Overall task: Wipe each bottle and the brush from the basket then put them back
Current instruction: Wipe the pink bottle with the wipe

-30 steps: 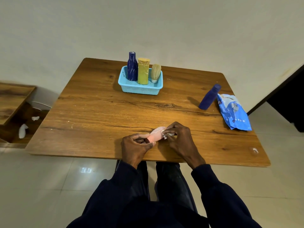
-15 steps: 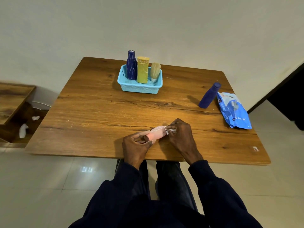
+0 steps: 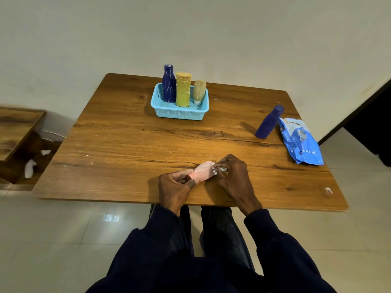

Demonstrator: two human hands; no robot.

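Little has moved since the earlier frames: both hands remain at the near edge of the table, and the pink bottle has shifted only slightly between them.

Left hand: fingers and thumb are curled round the capped near end of the pink bottle, holding it firmly. The bottle lies tilted, its body running away from these fingers up and to the right, streaked with white.

Right hand: fingertips are bent inward and pinch a white wipe, pressing it against the far end of the pink bottle. Most of the wipe is hidden under the fingers.

Well beyond the fingers of both hands, toward the far edge, stands the light blue basket. It holds, left to right, a streaked blue bottle, a yellow bottle and the brush, all upright and close together.

Beyond and to the right of the right-hand fingers, a dark blue bottle stands on the table outside the basket. Just beside it on the right lies a blue packet, its far end touching or nearly touching the bottle; which cannot be determined.
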